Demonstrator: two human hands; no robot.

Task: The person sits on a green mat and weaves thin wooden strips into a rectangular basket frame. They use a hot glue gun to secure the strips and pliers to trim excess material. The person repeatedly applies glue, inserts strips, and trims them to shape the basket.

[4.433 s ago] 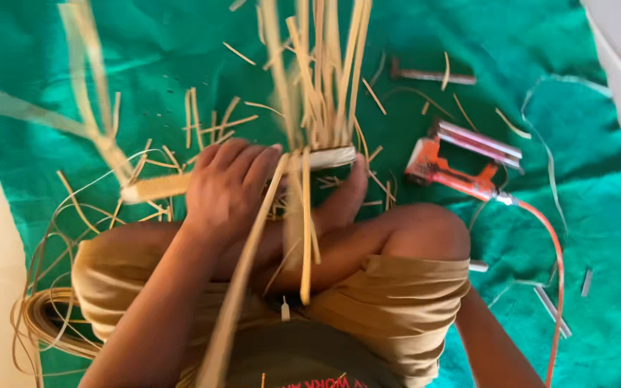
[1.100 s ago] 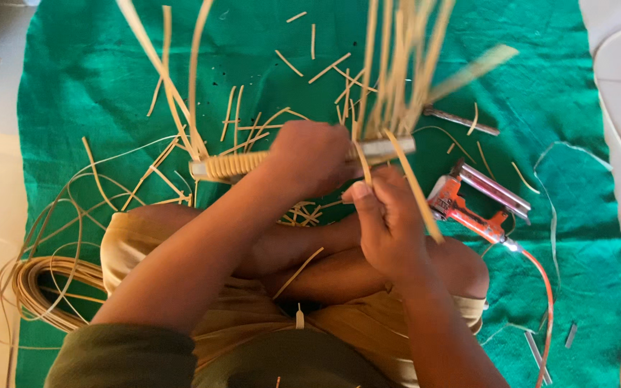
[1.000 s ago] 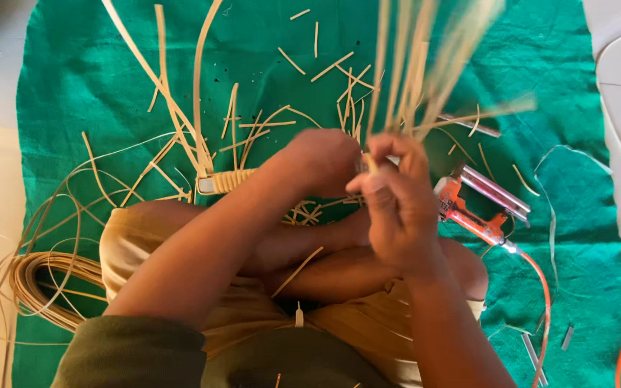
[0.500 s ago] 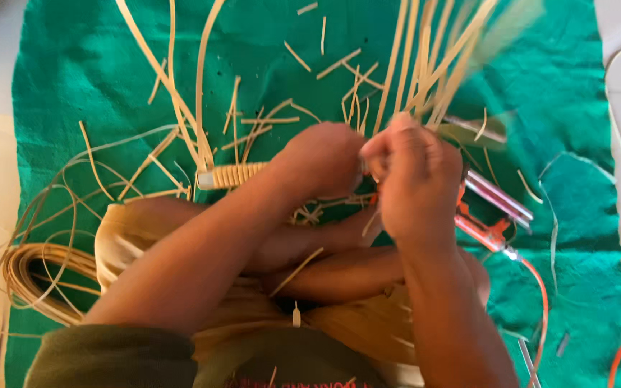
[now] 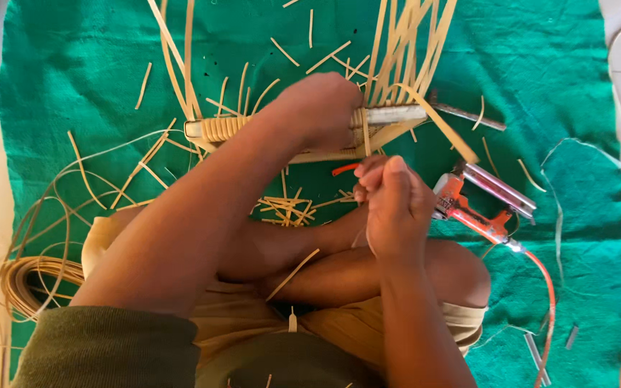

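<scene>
- Right now the woven cane frame (image 5: 303,129) is held low over the green cloth (image 5: 73,79), in front of the person's crossed legs, with many loose cane strips (image 5: 404,50) standing up from its right end.
- The left hand (image 5: 321,108) is closed over the top of the frame near its middle and grips it firmly, so the frame stays level.
- The right hand (image 5: 389,201) is just below the frame, apart from it, and its fingers are curled shut; I judge it pinches a thin cane strand, but the strand inside the fingers is too small to see clearly.
- To do this step well, I think the left hand should keep the frame steady while the right hand pulls the strand tight and flat against the wrapped part, without a twist.
- The strand should be pulled in line with the earlier wraps, so no gap opens between them.
- Just beside the right hand lies an orange stapler tool (image 5: 479,201) with an orange hose (image 5: 548,287) on the cloth.
- Short cane offcuts (image 5: 285,208) lie under the frame, and a coil of cane (image 5: 34,284) rests at the left edge of the cloth.
</scene>
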